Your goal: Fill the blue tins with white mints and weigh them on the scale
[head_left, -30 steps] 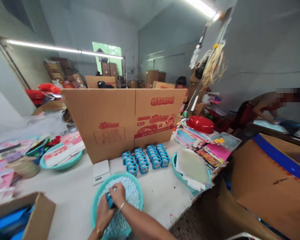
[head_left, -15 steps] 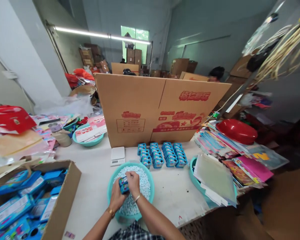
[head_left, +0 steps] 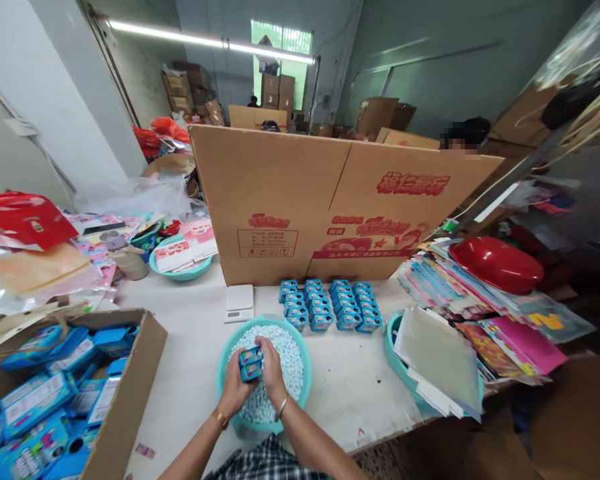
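Note:
Two small blue printed boxes (head_left: 251,364), one against the other, are held over a turquoise basin (head_left: 307,363). My left hand (head_left: 234,388) is wrapped round their left side. From the right, my right hand (head_left: 273,368) presses against them, its fingers curved at the top corner. Small pale blue pellets (head_left: 287,347) fill the basin below both hands. Beyond the basin, similar blue boxes (head_left: 320,310) stand in several rows on the white table (head_left: 350,380).
At left, an open carton (head_left: 135,380) holds many blue boxes. A white scale (head_left: 240,303) sits behind the basin. A large cardboard sheet (head_left: 280,180) stands across the table's back. Papers (head_left: 435,353) overflow another basin at right, near a red bowl (head_left: 497,263). Part of a person's head shows behind the cardboard.
The two boxes have turned so that more of their printed faces shows. My right hand has moved from their top to their right side. The view has shifted slightly.

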The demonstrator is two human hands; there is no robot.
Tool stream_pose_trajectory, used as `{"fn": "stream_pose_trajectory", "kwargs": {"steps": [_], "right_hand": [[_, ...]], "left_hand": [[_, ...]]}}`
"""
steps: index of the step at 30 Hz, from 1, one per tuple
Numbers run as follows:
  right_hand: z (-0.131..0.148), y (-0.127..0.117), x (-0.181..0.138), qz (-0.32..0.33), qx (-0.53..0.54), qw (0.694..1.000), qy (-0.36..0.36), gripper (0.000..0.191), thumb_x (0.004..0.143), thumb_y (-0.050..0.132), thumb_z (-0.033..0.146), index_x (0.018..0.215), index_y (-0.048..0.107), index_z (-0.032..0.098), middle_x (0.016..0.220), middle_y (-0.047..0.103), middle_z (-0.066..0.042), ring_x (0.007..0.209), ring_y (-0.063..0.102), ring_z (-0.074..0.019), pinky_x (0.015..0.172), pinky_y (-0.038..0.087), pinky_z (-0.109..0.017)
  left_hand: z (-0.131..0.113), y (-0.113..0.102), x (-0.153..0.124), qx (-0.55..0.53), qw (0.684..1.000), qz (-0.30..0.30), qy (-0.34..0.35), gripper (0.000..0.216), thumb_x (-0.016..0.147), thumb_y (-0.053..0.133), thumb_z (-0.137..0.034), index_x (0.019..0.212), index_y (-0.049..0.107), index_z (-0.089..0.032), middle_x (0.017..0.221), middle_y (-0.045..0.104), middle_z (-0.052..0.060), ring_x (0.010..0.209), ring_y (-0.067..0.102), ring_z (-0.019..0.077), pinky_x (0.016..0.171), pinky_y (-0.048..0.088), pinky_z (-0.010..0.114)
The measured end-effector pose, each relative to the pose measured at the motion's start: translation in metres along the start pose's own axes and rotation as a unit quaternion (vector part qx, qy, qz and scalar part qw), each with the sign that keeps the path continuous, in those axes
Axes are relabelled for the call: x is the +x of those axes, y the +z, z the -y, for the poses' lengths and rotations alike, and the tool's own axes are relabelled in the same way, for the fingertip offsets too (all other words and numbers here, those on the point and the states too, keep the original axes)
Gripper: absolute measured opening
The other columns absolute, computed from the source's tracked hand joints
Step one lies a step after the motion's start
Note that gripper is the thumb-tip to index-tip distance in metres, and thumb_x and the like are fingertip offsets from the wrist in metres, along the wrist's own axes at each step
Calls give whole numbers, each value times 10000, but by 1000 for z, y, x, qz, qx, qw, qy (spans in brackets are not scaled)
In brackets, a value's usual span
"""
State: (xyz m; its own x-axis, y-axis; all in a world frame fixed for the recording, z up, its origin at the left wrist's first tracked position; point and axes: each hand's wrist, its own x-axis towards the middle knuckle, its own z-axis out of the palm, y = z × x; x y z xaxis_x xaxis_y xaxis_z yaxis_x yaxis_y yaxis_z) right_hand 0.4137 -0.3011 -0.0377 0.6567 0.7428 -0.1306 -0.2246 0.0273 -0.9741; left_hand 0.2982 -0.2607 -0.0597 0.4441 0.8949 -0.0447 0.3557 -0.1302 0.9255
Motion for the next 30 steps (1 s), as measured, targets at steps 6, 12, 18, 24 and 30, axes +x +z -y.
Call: {"fn": "stream_pose_trajectory", "kwargs": {"steps": [6,12,18,24,30], "right_hand": [[-16,-37,35,47,-127,991,-8,503,945,354,457,1123,705,145,1174,694,-136,1119,615,-241,1016,426,-402],[-45,-12,60,198,-515,829,-93,410,849,622,393,1248,639,302,1505,441,-91,1383,301,-356,1080,247,-549],[-59,-25,34,252,-582,759,-145,302,896,564,385,1173,650,300,1323,567,-71,1205,428,-300,996,307,-462],[-62,-54,38,154,-329,931,41,171,748,688,305,900,726,235,1036,657,-58,1046,545,-236,927,407,-327],[-45,-56,47,68,-133,969,198,273,733,662,476,777,630,209,704,659,-25,589,598,-181,474,430,-255]], "left_hand": [[-5,-27,-17,-148,983,61,-92,838,556,767,-173,1310,402,-208,1249,620,104,1113,639,282,1040,471,441],[-27,-56,-25,-168,976,89,-106,812,582,794,-237,1299,411,-247,1248,631,70,1095,652,267,996,509,405],[-37,-69,-18,-168,975,67,-125,844,560,805,-287,1313,427,-235,1284,618,85,1106,641,292,945,539,392],[-27,-58,-11,-250,957,91,-118,909,554,827,-165,1335,376,-277,1205,629,47,1052,648,252,919,536,374],[-6,-49,-13,-185,975,96,-75,872,564,753,-100,1336,370,-230,1220,603,77,1052,636,253,957,503,401]]}}
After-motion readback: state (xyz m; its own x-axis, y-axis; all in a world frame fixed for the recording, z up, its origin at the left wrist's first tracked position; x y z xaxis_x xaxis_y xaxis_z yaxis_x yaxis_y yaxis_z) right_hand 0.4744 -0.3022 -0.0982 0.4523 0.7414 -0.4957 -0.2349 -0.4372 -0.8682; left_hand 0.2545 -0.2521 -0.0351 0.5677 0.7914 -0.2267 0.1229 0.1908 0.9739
